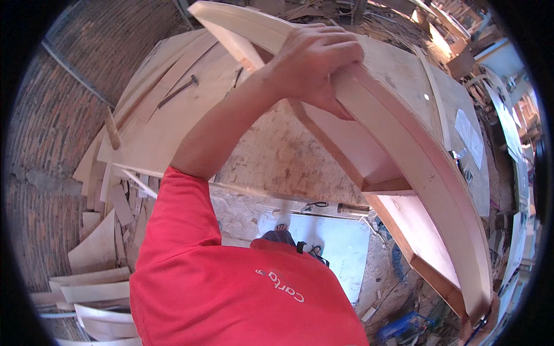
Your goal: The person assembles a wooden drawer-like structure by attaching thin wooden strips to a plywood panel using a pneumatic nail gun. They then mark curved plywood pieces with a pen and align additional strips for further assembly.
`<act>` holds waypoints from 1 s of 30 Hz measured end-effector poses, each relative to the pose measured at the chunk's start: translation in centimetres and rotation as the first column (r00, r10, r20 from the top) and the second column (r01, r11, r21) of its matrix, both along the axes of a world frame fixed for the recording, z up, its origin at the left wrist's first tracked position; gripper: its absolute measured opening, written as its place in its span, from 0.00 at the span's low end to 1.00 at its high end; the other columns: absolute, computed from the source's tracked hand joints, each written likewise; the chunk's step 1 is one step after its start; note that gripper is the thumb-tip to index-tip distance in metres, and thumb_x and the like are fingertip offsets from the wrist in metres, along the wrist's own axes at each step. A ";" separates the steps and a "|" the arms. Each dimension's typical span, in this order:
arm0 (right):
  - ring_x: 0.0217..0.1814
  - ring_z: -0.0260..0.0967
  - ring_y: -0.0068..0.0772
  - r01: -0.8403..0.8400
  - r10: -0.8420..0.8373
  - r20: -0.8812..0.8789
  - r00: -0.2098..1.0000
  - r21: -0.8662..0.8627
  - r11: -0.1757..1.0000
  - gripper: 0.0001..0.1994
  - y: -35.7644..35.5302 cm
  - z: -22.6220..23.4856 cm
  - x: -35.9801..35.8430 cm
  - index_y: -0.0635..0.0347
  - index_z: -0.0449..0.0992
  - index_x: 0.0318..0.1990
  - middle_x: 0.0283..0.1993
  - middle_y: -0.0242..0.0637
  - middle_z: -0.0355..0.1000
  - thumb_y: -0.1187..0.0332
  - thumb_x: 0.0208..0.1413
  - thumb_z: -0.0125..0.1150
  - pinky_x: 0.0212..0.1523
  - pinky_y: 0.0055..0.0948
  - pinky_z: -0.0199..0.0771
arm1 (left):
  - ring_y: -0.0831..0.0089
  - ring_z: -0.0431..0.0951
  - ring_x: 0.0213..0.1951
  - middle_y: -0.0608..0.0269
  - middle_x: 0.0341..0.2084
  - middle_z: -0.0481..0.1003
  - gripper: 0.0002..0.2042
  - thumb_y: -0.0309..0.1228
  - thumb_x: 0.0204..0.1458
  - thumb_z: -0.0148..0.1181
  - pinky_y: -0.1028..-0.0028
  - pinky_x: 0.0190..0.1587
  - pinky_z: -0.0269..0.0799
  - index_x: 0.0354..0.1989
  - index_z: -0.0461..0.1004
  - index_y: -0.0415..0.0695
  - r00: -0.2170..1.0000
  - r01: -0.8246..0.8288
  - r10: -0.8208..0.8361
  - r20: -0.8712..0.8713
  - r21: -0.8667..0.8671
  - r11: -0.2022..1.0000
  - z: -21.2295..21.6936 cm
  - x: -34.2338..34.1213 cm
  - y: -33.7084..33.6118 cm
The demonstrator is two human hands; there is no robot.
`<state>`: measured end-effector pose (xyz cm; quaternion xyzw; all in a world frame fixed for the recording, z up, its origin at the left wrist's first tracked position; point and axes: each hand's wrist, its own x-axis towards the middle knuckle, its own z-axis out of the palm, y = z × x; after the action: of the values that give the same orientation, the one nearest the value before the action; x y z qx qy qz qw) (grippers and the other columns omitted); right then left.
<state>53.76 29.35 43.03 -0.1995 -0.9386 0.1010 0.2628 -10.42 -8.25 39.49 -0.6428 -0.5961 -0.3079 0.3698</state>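
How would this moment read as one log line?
Left hand: gripping curved wooden frame; right hand: at frame's near end; hammer: left of frame

Cream wooden frame (pixel 421 167), white-lettered red shirt (pixel 242 300), brown brick wall (pixel 52 127)

Brick wall (pixel 55 127) left of a wooden workbench (pixel 277 155).

Your left hand (pixel 316 62) grips the curved wooden frame (pixel 412 158) over the workbench (pixel 280 155); your right hand (pixel 489 324) holds its lower end. A hammer (pixel 178 92) lies leftward.
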 end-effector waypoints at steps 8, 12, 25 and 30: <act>0.70 0.66 0.53 -0.057 0.026 0.204 0.979 0.149 0.987 0.36 1.4 1.2 -11.7 0.66 0.68 0.68 0.66 0.53 0.69 0.53 0.56 0.70 0.71 0.49 0.62 | 0.50 0.80 0.41 0.52 0.38 0.78 0.38 0.43 0.14 0.86 0.59 0.47 0.77 0.41 0.76 0.42 0.928 -0.369 0.372 0.006 -0.113 0.922 -0.2 6.3 -8.2; 0.62 0.72 0.50 -0.282 0.261 0.131 0.956 0.171 0.944 0.35 2.2 -0.8 -20.7 0.65 0.73 0.62 0.59 0.50 0.75 0.59 0.47 0.78 0.65 0.43 0.69 | 0.51 0.80 0.40 0.54 0.36 0.77 0.36 0.42 0.15 0.86 0.59 0.46 0.75 0.39 0.76 0.42 0.795 -0.596 0.606 0.029 -0.151 0.789 -0.6 10.1 -12.3; 0.48 0.76 0.55 -0.543 0.547 0.021 0.837 0.151 0.826 0.28 1.3 -6.0 -29.6 0.61 0.78 0.51 0.44 0.45 0.78 0.66 0.40 0.79 0.52 0.45 0.74 | 0.55 0.80 0.43 0.60 0.38 0.77 0.31 0.41 0.20 0.83 0.60 0.43 0.75 0.36 0.73 0.47 0.589 -0.791 0.808 0.003 -0.201 0.578 -5.1 15.9 -15.9; 0.50 0.76 0.51 -0.550 0.544 0.083 0.835 0.092 0.830 0.31 0.6 -5.4 -28.0 0.61 0.76 0.55 0.46 0.46 0.78 0.62 0.41 0.79 0.55 0.42 0.73 | 0.57 0.81 0.45 0.62 0.39 0.79 0.29 0.39 0.24 0.82 0.61 0.43 0.77 0.39 0.74 0.50 0.705 -0.705 0.705 -0.078 -0.190 0.683 -4.4 16.4 -15.2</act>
<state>25.73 29.98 37.67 0.0896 -0.9672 0.1139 0.2087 6.03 -23.48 35.05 -0.3986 -0.8259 -0.0792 0.3909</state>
